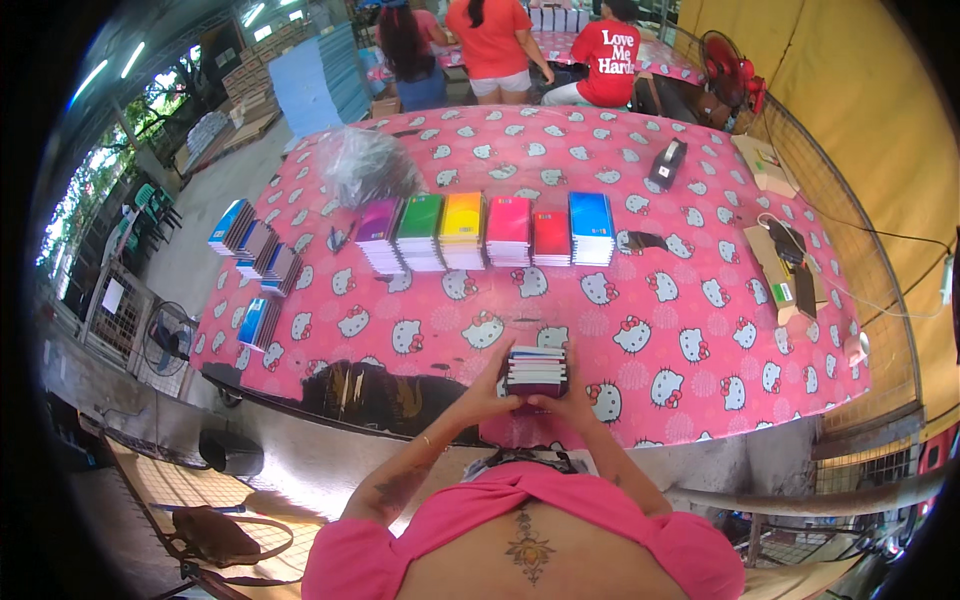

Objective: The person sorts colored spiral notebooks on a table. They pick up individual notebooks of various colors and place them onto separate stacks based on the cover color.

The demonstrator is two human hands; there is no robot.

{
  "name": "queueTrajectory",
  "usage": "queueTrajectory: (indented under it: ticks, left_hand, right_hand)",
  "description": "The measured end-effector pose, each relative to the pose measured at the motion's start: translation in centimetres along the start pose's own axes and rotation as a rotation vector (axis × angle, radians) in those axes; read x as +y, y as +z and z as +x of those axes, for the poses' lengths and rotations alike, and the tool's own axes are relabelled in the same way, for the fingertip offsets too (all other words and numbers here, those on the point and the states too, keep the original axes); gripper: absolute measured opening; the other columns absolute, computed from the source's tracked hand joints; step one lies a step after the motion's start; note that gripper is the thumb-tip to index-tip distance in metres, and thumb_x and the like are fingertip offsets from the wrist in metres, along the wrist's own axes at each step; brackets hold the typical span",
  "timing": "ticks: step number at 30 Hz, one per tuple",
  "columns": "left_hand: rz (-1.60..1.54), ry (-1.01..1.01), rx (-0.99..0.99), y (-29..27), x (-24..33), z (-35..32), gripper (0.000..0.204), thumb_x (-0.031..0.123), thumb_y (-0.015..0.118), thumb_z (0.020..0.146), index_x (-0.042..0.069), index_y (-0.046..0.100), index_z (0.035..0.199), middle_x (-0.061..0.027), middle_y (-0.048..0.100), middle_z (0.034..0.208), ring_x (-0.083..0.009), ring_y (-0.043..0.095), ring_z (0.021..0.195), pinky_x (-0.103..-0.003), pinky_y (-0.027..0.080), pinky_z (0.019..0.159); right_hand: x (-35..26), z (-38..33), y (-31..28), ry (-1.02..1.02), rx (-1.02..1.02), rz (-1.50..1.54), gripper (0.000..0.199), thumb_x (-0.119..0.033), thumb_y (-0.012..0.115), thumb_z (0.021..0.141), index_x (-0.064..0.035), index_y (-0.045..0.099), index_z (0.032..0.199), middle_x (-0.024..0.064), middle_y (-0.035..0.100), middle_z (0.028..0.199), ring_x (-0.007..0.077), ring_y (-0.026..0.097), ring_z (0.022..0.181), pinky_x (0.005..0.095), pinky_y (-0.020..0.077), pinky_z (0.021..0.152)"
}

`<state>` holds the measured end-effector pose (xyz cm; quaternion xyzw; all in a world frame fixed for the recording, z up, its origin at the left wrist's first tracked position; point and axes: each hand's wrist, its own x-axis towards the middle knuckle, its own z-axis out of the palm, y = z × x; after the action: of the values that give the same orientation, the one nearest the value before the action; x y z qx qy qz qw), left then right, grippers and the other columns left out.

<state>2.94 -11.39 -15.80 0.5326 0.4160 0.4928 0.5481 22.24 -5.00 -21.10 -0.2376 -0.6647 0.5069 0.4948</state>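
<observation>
Left hand [497, 385] and right hand [563, 392] both grip a small stack of multicoloured notebooks [536, 367] above the pink patterned tablecloth [660, 330].

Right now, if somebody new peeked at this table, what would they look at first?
Probably the row of notebook stacks across the middle of the table, running purple, green, yellow, pink, red and blue like a rainbow. Next, the bright pink cat-patterned tablecloth that covers the whole table. Then, at the near edge, the left hand and right hand hold a small stack of notebooks between them.
</observation>
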Motion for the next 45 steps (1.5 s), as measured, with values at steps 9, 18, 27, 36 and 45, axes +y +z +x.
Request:
queueTrajectory:
  ticks: [9, 18, 27, 36, 45]
  left_hand:
    - [0.054, 0.066, 0.118, 1.3, -4.7, -0.8, 0.076, 0.011, 0.078, 0.08, 0.004, 0.029, 0.138, -0.0104, 0.051, 0.128, -0.0169, 0.05, 0.122, -0.034, 0.043, 0.103]
    - [0.355, -0.031, 0.019, -0.8, -4.3, -1.3, 0.095, 0.023, 0.086, 0.073, -0.001, 0.028, 0.144, -0.0179, 0.049, 0.136, -0.0256, 0.047, 0.13, -0.041, 0.038, 0.109]
    - [1.408, 0.347, -0.111, 5.3, 3.3, 1.0, 0.101, 0.031, 0.079, 0.072, -0.007, 0.025, 0.148, -0.0289, 0.028, 0.153, -0.0408, 0.026, 0.145, -0.047, 0.022, 0.118]
    - [1.275, 0.326, -0.225, 0.2, 5.8, 1.0, 0.067, 0.038, 0.083, 0.061, 0.002, 0.052, 0.109, -0.0112, 0.057, 0.102, -0.0265, 0.059, 0.094, -0.04, 0.044, 0.081]
    - [1.195, 0.601, -0.308, -7.5, 14.4, -7.2, 0.066, 0.033, 0.082, 0.061, 0.004, 0.054, 0.113, -0.0098, 0.058, 0.103, -0.0273, 0.06, 0.099, -0.041, 0.046, 0.088]
  right_hand:
    - [-2.3, -1.2, 1.3, 0.141, -0.001, 0.062, 0.094, -0.028, 0.092, 0.066, -0.0078, 0.036, 0.139, 0.0106, 0.05, 0.122, 0.0213, 0.054, 0.112, 0.0371, 0.0454, 0.099]
    - [-1.2, -1.9, 1.2, 0.43, -0.097, 0.117, 0.083, -0.007, 0.089, 0.066, -0.0054, 0.038, 0.132, 0.0115, 0.053, 0.129, 0.0234, 0.056, 0.117, 0.038, 0.0475, 0.1]
    - [3.9, -3.5, 0.0, 0.714, 0.196, 1.115, 0.072, -0.018, 0.066, 0.094, -0.004, 0.023, 0.15, 0.0116, 0.043, 0.142, 0.0225, 0.05, 0.125, 0.038, 0.0428, 0.106]
    - [2.2, -2.0, -0.6, 0.349, -0.178, 0.102, 0.093, -0.005, 0.079, 0.071, -0.0045, 0.027, 0.148, 0.0101, 0.044, 0.138, 0.0234, 0.048, 0.126, 0.0371, 0.044, 0.103]
    - [0.7, 0.0, 8.4, 0.712, -0.876, 0.326, 0.08, -0.067, 0.051, 0.088, -0.0077, 0.046, 0.141, 0.0149, 0.047, 0.144, 0.0357, 0.049, 0.13, 0.055, 0.0428, 0.105]
